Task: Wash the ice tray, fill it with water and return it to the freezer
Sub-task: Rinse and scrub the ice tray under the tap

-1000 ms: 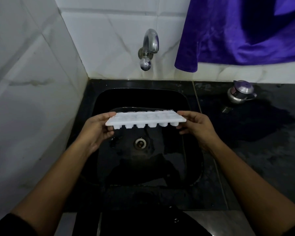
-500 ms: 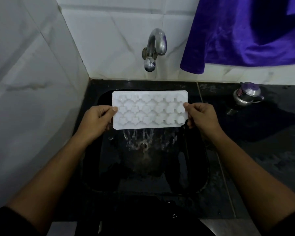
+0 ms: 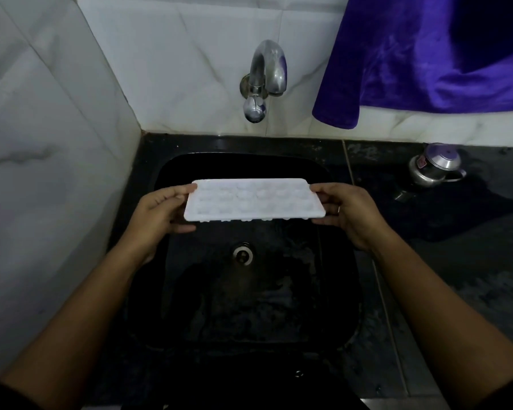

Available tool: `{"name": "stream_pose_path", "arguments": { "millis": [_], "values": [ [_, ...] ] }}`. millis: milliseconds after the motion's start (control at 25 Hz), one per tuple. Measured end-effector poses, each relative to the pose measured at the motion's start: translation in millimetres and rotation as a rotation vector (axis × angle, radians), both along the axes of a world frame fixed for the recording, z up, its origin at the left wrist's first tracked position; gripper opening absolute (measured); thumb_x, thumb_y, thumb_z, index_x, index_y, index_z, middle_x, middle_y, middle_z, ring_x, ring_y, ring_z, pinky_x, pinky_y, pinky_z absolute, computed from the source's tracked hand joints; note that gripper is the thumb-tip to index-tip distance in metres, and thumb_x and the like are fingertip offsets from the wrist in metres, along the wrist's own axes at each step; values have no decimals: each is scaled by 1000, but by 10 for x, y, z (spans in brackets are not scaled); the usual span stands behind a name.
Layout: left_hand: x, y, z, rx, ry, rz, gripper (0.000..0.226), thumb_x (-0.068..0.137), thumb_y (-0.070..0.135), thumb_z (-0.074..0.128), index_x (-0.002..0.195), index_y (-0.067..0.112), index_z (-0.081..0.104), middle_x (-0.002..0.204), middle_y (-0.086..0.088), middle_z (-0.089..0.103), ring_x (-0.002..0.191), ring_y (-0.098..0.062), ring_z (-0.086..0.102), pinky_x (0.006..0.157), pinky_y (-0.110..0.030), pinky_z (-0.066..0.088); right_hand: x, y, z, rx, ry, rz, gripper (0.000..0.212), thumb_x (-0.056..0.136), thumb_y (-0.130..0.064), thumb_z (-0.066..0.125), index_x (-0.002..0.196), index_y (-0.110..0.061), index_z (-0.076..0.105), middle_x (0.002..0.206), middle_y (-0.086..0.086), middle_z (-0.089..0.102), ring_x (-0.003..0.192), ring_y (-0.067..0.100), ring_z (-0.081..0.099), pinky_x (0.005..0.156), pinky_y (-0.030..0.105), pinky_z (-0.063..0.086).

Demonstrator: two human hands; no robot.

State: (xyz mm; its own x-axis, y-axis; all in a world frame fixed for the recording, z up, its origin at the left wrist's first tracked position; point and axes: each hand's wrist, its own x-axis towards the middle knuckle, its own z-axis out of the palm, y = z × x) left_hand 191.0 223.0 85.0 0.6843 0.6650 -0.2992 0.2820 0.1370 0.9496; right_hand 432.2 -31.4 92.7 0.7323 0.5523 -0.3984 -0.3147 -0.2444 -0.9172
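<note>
Over the sink (image 3: 323,291), above the drain (image 3: 243,253) and below the tap (image 3: 265,75):

Item 1, ice tray (image 3: 253,199).
- Change: 0.5 s ago you were standing it up on edge and water was spilling from it into the basin. Now you are laying it back close to level, cavities facing up, and nothing is pouring.
- Reading: the rinse water is probably dumped, so washing looks nearly finished. Filling is not yet begun, as no stream is showing at the tap.
- Look: white, rectangular, rounded corners, shallow moulded cavities too blurred to count. Cavity bottoms are showing under the near long edge.

Item 2, left hand (image 3: 157,211): gripping the tray's left short end, thumb lying on top, fingers curling underneath.

Item 3, right hand (image 3: 350,211): gripping the right short end the same way.

Surroundings: black counter (image 3: 456,261) with a steel pot (image 3: 434,165), and a purple cloth (image 3: 427,54) hanging over the tiles.
</note>
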Motion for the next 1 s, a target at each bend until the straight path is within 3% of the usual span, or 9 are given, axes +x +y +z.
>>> {"name": "stream_pose_path", "arguments": {
  "millis": [120,280,360,480,600,760,840,920,1000],
  "values": [
    [53,-32,-170,-72,-52,133,19,106,13,54,120,16,67,115,-5,74,99,-19,74,67,-31,63,-53,83,-168,21,-12,-25,12,97,-7,65,107,-9,71,92,4,77,85,19,73,73,37,63],
    [127,-69,-212,-361,-167,201,35,110,26,46,136,7,60,124,-11,74,107,-23,75,75,-32,64,-121,252,-265,51,53,47,32,96,3,61,125,-9,67,108,10,78,94,22,76,78,37,64],
    [120,-63,-160,-513,-189,174,48,110,42,37,137,11,62,128,-10,74,112,-24,74,78,-34,64,-123,381,-283,35,70,70,30,96,3,59,121,-9,69,109,11,78,94,24,76,80,40,63],
    [99,-14,-123,-620,-227,218,51,111,44,34,123,20,78,127,-7,75,112,-24,74,78,-38,65,-62,581,-256,-27,92,86,14,98,-12,63,110,-8,69,98,6,77,88,24,73,76,41,61],
    [87,40,-128,-658,-253,296,54,111,41,35,102,22,85,123,-9,76,106,-24,76,75,-38,65,77,894,-113,-88,63,172,29,99,-34,67,116,-10,68,99,3,77,87,19,74,73,36,60],
    [70,86,-151,-663,-250,308,58,111,43,35,97,20,86,119,-10,77,101,-24,77,73,-37,65,427,1535,146,23,193,95,53,99,-45,64,138,-11,53,127,15,63,109,33,69,94,47,60],
    [81,103,-161,-667,-240,324,55,110,43,36,103,18,84,119,-11,77,100,-25,78,70,-37,65,561,1842,268,149,294,68,43,102,-39,60,131,-7,55,126,18,61,107,37,69,93,47,60],
    [98,121,-184,-680,-237,337,52,110,43,36,111,13,79,120,-12,77,100,-25,78,69,-37,65,617,2042,348,191,327,37,25,106,-26,54,121,-6,57,115,20,63,96,38,71,86,46,62],
    [112,137,-206,-683,-240,349,52,110,43,37,111,13,79,120,-12,77,101,-25,78,69,-37,65,643,2121,378,197,350,21,22,106,-17,55,122,-3,55,103,21,65,87,39,72,76,45,64]
  ]
}}
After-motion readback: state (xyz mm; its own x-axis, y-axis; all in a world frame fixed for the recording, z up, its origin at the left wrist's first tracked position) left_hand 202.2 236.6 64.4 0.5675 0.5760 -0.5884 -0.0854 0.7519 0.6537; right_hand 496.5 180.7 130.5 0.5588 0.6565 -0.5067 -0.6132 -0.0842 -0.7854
